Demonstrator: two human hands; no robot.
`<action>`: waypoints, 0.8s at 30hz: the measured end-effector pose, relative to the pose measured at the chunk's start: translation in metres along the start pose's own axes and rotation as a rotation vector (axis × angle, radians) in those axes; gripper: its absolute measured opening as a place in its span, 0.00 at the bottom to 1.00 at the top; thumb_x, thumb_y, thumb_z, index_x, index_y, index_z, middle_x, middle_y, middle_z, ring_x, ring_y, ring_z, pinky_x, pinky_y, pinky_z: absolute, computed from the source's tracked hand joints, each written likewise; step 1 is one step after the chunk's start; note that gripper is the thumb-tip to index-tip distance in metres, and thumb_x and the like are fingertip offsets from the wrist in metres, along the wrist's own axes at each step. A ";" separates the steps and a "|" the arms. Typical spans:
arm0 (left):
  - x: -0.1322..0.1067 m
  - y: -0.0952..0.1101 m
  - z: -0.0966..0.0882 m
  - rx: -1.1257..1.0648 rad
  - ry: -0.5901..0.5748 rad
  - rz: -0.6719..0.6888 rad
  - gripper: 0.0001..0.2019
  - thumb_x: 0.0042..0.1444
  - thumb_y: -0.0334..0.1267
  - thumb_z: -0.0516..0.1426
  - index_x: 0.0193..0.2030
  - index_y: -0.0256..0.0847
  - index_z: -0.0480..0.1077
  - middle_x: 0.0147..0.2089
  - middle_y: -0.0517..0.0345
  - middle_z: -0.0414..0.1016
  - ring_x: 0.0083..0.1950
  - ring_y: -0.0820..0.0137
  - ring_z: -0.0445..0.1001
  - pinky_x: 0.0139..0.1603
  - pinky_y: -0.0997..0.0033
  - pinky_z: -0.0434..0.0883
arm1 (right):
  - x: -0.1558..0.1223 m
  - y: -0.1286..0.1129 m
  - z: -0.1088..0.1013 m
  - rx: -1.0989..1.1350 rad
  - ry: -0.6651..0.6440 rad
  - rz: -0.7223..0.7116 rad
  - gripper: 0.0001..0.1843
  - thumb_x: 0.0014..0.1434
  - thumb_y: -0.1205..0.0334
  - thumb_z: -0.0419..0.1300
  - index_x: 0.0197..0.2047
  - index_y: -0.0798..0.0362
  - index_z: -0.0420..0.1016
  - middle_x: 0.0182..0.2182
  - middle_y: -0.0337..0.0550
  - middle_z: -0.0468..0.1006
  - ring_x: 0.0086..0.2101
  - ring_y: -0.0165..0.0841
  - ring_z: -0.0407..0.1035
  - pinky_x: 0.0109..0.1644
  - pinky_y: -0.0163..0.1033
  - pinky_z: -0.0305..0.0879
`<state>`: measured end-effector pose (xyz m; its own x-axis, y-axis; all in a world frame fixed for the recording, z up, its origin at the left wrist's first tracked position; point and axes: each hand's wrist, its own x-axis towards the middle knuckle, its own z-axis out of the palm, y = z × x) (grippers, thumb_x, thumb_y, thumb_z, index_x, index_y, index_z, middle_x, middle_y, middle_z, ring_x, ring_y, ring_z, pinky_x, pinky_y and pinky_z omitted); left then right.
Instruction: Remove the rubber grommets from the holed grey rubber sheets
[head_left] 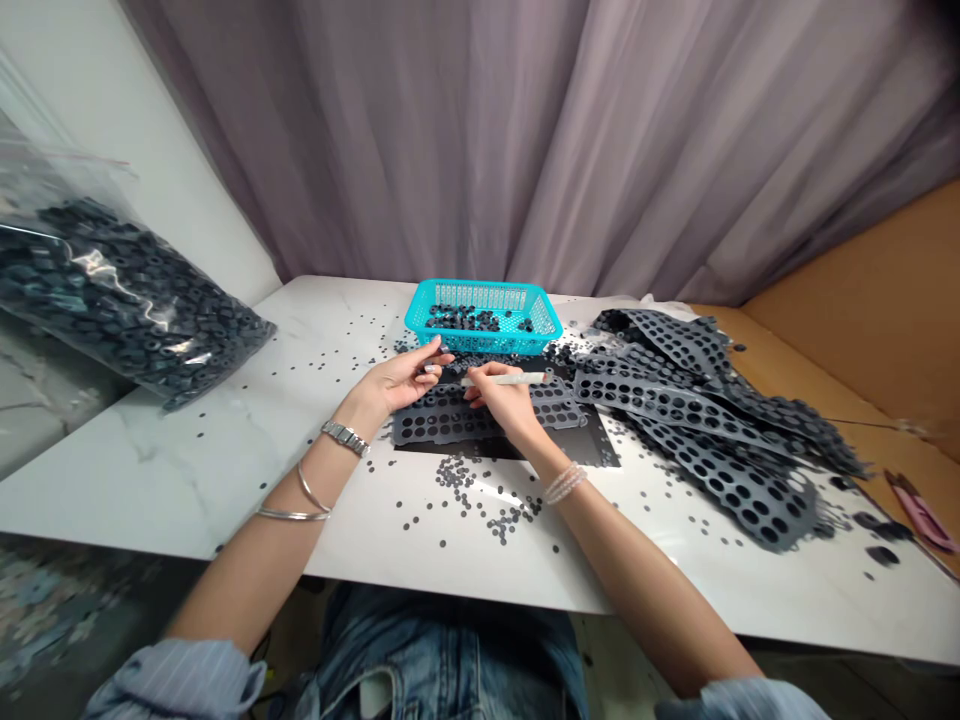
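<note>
A white, marble-veined surface (pixel 225 440) fills the middle of the frame, glossy and littered with small dark discs (pixel 487 505). Behind it hangs a grey-purple curtain (pixel 480 130). A white wall sits at the upper left and brown board (pixel 862 300) at the right.

A clear plastic bag (pixel 112 290) of black rings lies at the left, cut off by the frame edge. A teal mesh basket (pixel 484 305) stands at the centre back with black rings in it. A heap of punched grey sheets (pixel 720 420) sprawls to the right. A pink tool (pixel 926 515) at the right edge is only partly in view and too blurred to name. The person's sleeves are cut off at the bottom of the frame.

The perforated sheet (pixel 442 422) lies flat just in front of the basket, on a black mat (pixel 600 450). It is dark grey, with rows of round holes, and the hands cover part of it.

The left hand (pixel 405 380) rests at the sheet's far edge, fingers drawn together and tips down. Whether they pinch anything cannot be told. The right hand (pixel 506 400) is closed around a white pen-like tool (pixel 504 379), which lies nearly level over the sheet.
</note>
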<state>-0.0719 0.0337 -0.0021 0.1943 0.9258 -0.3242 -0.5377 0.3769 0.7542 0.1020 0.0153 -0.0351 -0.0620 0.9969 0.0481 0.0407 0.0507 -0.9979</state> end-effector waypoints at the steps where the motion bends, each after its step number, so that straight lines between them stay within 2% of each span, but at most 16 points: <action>1: 0.000 0.000 0.000 -0.002 0.001 -0.001 0.08 0.60 0.32 0.62 0.30 0.35 0.70 0.32 0.53 0.73 0.22 0.84 0.60 0.16 0.86 0.56 | 0.000 0.000 0.000 0.005 -0.003 0.000 0.11 0.56 0.56 0.61 0.27 0.54 0.72 0.24 0.43 0.78 0.23 0.30 0.72 0.26 0.33 0.70; 7: -0.001 0.000 0.001 -0.003 -0.022 -0.016 0.10 0.63 0.31 0.58 0.29 0.33 0.70 0.34 0.49 0.74 0.22 0.85 0.60 0.16 0.87 0.58 | -0.001 0.000 0.000 0.007 -0.008 -0.004 0.12 0.56 0.56 0.61 0.26 0.54 0.72 0.22 0.41 0.76 0.23 0.30 0.72 0.25 0.33 0.70; 18: -0.002 0.001 -0.001 0.040 -0.061 0.012 0.09 0.62 0.30 0.59 0.30 0.31 0.73 0.35 0.48 0.75 0.23 0.85 0.62 0.17 0.87 0.59 | -0.005 -0.005 0.000 -0.029 -0.012 -0.006 0.12 0.57 0.56 0.60 0.27 0.54 0.71 0.21 0.41 0.76 0.24 0.30 0.72 0.27 0.33 0.70; 20: -0.001 0.000 -0.002 0.059 -0.065 0.023 0.08 0.61 0.30 0.61 0.30 0.32 0.73 0.36 0.47 0.76 0.23 0.85 0.61 0.17 0.87 0.59 | -0.006 -0.007 -0.001 -0.053 -0.010 -0.060 0.12 0.59 0.54 0.59 0.31 0.54 0.73 0.22 0.40 0.76 0.24 0.30 0.73 0.27 0.32 0.69; 24: 0.001 -0.004 -0.002 0.153 -0.083 0.043 0.05 0.57 0.32 0.64 0.33 0.32 0.76 0.36 0.48 0.76 0.23 0.85 0.61 0.19 0.86 0.60 | -0.008 -0.011 -0.004 -0.165 -0.047 -0.208 0.20 0.66 0.48 0.50 0.52 0.50 0.73 0.27 0.39 0.78 0.24 0.30 0.74 0.28 0.32 0.67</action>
<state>-0.0714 0.0327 -0.0071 0.2440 0.9379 -0.2467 -0.4169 0.3311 0.8465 0.1064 0.0074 -0.0242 -0.1318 0.9604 0.2453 0.1838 0.2669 -0.9460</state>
